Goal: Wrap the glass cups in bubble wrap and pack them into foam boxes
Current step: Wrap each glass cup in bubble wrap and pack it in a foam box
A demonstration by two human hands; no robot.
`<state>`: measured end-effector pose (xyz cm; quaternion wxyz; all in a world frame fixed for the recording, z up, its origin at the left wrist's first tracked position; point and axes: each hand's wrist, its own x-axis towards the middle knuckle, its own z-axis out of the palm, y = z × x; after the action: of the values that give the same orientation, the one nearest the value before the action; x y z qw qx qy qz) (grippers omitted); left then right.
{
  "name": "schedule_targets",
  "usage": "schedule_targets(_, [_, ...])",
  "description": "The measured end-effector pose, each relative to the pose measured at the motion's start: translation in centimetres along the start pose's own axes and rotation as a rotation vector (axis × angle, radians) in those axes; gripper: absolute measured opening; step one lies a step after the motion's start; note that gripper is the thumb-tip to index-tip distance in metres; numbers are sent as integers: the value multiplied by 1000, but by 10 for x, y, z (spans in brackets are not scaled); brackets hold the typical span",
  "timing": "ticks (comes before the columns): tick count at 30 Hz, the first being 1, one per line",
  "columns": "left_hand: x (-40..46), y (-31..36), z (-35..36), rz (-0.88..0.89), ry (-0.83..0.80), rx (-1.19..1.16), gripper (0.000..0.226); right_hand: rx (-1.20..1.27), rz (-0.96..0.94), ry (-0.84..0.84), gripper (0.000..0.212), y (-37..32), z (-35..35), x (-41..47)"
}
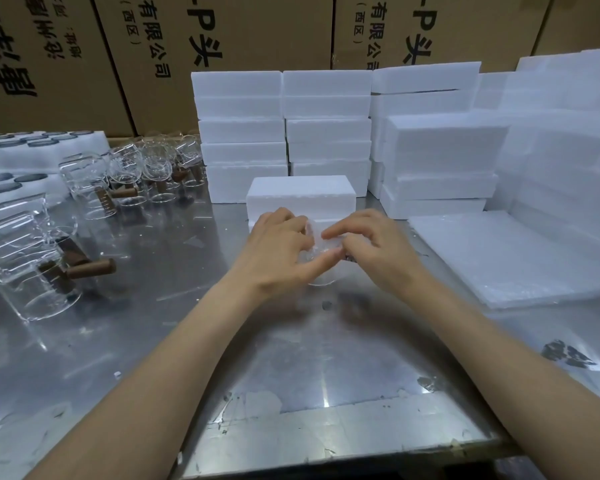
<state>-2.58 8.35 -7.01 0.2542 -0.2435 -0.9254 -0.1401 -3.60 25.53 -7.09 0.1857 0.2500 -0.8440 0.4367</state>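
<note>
A glass cup wrapped in bubble wrap (pixel 321 252) sits on the metal table (pixel 291 358) at the middle, mostly hidden between my hands. My left hand (pixel 281 251) curls around its left side, thumb stretched along the front. My right hand (pixel 371 247) grips its right side, fingers bent over the top of the wrap. Just behind the bundle stands a white foam box (pixel 300 195). A flat stack of bubble wrap sheets (pixel 513 258) lies at the right.
Bare glass cups with brown wooden handles (pixel 39 261) crowd the left side, several more (pixel 146 168) farther back. Foam trays with round slots (pixel 32 150) lie far left. Stacks of foam boxes (pixel 326 133) line the back before cardboard cartons (pixel 222 36).
</note>
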Motion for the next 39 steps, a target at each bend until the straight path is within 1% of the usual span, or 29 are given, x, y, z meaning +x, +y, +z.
schedule_targets(3, [-7,0,-7,-44,157,-164,61,-176,4,-69,35,2,2,3])
schedule_targets(5, [-9,1,-12,-14,288,-169,49,-309,-42,-108,40,2,3,3])
schedule_targets(7, [-10,5,-13,47,349,-130,43,-411,-94,-167,40,2,7,3])
schedule_targets(9, [-10,9,-13,86,337,-102,43,-467,-117,-208,32,1,10,3])
schedule_targets(10, [-10,10,-13,78,300,-105,45,-479,-125,-221,28,2,10,3])
schedule_targets(12, [-7,9,-11,32,165,-123,54,-512,-130,-252,27,2,9,6])
schedule_targets(14, [-2,7,-5,32,37,-38,65,-546,-131,-263,29,2,10,6])
schedule_targets(16, [2,5,-1,69,-16,41,66,-533,-132,-230,30,1,12,2])
schedule_targets(18, [4,4,2,83,-27,43,60,-459,-139,-153,23,1,14,-2])
schedule_targets(20, [4,4,4,89,-46,58,63,-392,-161,-63,33,3,13,-4])
schedule_targets(22, [1,4,5,95,-18,39,65,-361,-163,5,42,4,11,-3])
schedule_targets(23, [-1,3,4,91,37,-3,63,-347,-151,32,43,4,10,-2])
schedule_targets(24, [-3,3,2,67,121,-56,59,-332,-141,56,44,4,8,-1])
schedule_targets(26, [-5,0,-3,-45,302,-148,56,-314,-137,85,40,4,6,-1])
schedule_targets(27, [-5,-2,-5,-91,348,-157,56,-310,-138,90,38,4,5,-1])
schedule_targets(28, [-4,-3,-6,-112,352,-142,56,-311,-143,92,38,4,5,-2])
schedule_targets(29, [-3,-4,-6,-120,322,-118,56,-314,-149,92,39,4,5,-2])
schedule_targets(32, [0,-5,-2,-105,172,-47,56,-383,-124,58,46,2,9,-1])
schedule_targets(35, [4,-4,4,-78,78,-32,59,-458,-99,29,54,-1,14,0])
schedule_targets(37, [4,-4,6,-86,66,-111,61,-430,-89,37,56,0,17,1])
schedule_targets(38, [2,-5,5,-113,89,-199,60,-363,-78,47,55,0,17,1])
schedule_targets(39, [0,-5,4,-143,148,-303,58,-237,-55,73,51,1,16,2])
